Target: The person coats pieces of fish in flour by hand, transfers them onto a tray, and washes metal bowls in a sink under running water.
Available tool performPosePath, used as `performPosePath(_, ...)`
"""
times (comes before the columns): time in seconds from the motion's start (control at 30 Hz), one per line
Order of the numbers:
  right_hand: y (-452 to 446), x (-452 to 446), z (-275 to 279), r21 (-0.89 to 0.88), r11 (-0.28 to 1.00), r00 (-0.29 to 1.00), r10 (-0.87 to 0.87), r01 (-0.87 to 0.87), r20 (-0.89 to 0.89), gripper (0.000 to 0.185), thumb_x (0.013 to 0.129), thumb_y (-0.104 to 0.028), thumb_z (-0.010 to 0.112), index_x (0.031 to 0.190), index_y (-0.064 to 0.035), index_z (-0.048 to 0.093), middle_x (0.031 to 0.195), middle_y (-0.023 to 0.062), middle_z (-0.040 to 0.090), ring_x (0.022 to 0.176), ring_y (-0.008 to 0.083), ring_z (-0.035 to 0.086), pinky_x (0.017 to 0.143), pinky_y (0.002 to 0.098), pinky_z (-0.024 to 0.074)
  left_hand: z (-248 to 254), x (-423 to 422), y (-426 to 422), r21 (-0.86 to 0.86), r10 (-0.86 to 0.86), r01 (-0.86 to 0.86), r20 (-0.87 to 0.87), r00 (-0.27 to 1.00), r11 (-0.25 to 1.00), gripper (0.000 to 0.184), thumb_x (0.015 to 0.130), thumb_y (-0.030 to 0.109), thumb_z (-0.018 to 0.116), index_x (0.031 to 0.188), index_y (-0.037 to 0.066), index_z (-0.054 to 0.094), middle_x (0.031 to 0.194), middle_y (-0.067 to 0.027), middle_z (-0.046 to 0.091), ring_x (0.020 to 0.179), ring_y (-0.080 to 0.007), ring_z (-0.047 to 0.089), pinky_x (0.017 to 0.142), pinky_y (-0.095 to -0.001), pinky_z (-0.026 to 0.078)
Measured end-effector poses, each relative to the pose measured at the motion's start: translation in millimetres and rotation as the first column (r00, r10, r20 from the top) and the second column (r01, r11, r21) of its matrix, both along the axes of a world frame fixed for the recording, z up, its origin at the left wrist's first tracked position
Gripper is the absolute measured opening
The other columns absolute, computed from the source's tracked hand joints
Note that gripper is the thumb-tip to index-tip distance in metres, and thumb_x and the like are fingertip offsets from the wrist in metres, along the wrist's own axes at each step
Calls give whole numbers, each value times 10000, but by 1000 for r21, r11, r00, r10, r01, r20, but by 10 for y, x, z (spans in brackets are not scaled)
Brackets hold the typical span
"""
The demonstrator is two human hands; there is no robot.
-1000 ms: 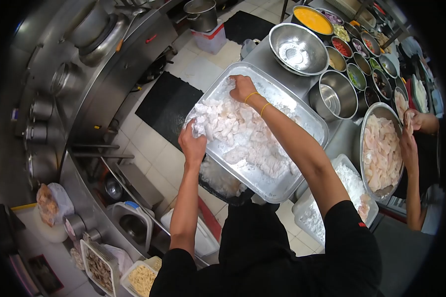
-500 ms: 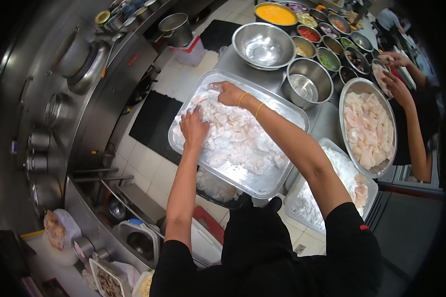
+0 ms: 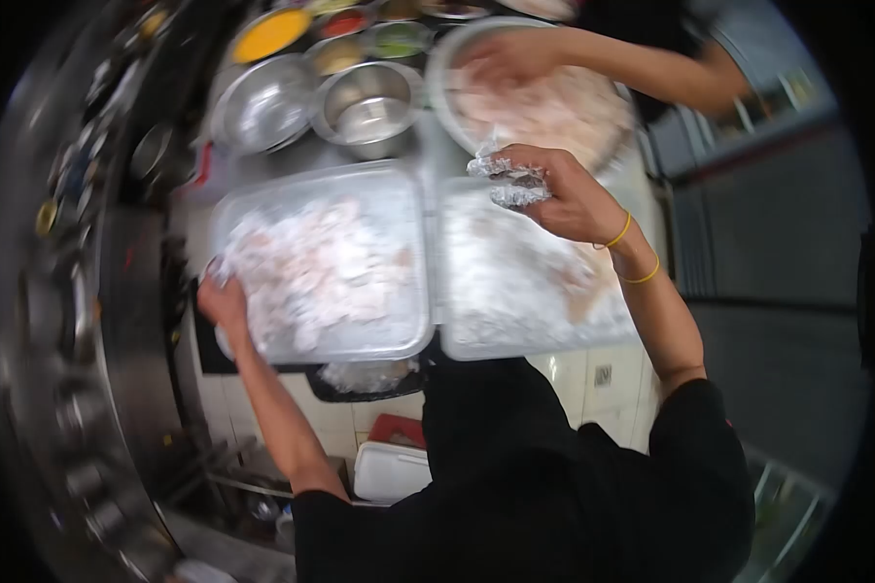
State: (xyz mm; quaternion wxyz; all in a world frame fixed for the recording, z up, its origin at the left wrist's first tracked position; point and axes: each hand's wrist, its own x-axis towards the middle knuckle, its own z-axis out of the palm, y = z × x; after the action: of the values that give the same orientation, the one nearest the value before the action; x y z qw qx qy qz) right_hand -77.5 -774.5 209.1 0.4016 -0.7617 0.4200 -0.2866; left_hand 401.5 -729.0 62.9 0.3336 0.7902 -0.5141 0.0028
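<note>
My left hand is at the left rim of the metal tray, its floured fingers curled over the edge. Pale pieces of meat coated in white flour lie spread in that tray. Over the plastic bin of white flour, my right hand hangs in the air, its flour-caked fingers apart and holding nothing. A few pale pieces lie at the right part of the flour. Motion blurs much of the view.
Behind the flour bin, a co-worker's hand reaches into a large bowl of pale meat pieces. Two steel bowls, one perforated and one deep, stand behind the tray. Beyond them are a yellow-filled bowl and several small ingredient bowls.
The view has swung right, so tray and bin now lie side by side. My right hand has left the tray and risen over the flour; my left has moved from the meat to the tray's rim.
</note>
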Motion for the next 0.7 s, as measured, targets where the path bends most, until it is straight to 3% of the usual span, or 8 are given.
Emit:
performPosePath(0.1,380,-792,-17,49,981,969,-179,189,-170,350,794,-103,720,1103,41,639,1003,175,687,877,272,657,818,323,504,541,-1113,122,-118,-257,228,-435,863,967,285,827,60,669,1106,5,681,1094,-139,686,1015,-255,654,902,-337,499)
performPosePath(0.23,835,-1373,-355,-94,979,836,-204,182,-509,727,666,-224,831,1292,-10,530,1303,255,521,1150,367,533,944,424,468,607,-2493,334,-119,-739,769,-403,541,628,395,742,90,770,1114,16,660,1212,-150,634,1106,-263,599,958,-360,472)
performPosePath(0.27,891,-1443,-490,33,980,749,-129,197,-650,1062,545,-299,890,1431,-46,362,1440,286,354,1313,434,371,1069,463,378,780,-2935,400,-14,-751,814,-397,528,580,530,708,134,799,1195,34,617,1242,-173,613,1112,-275,596,965,-363,464)
performPosePath(0.3,911,-1467,-597,44,979,726,-117,198,-678,1114,522,-297,896,1449,-59,326,1452,284,334,1331,450,340,1086,471,361,1027,-3363,435,203,-546,805,-641,540,557,682,683,167,811,1301,59,544,1272,-198,584,1142,-321,571,996,-376,438)
performPosePath(0.4,920,-1516,-1003,25,983,734,-121,184,-668,1297,431,-260,916,1507,-138,201,1506,279,231,1390,518,198,1106,526,341,809,-4080,485,318,-663,861,-550,508,397,857,643,180,796,1395,14,420,1305,-287,523,1257,-385,483,1064,-446,383)
performPosePath(0.53,851,-1442,-1057,73,956,736,-168,284,-656,1216,420,-208,903,1471,-145,294,1500,254,245,1377,533,207,1125,517,307,500,-4526,459,488,-641,741,-394,659,462,932,624,214,750,1426,-31,343,1307,-343,490,1293,-455,416,1089,-437,345)
performPosePath(0.63,807,-1483,-1285,50,966,859,-200,252,-472,1084,451,-211,890,1403,-40,399,1448,271,346,1362,455,287,1125,503,275,282,-4519,315,249,-633,847,-574,520,470,920,596,168,764,1405,-35,377,1262,-330,532,1265,-453,450,1066,-448,368)
performPosePath(0.7,807,-1424,-1412,-80,953,883,-301,293,-361,918,526,-214,867,1335,-30,472,1342,226,471,1272,428,401,1069,476,348,155,-4483,250,67,-515,838,-762,393,541,670,627,12,737,1259,-24,516,1149,-194,629,1105,-306,589,957,-375,466)
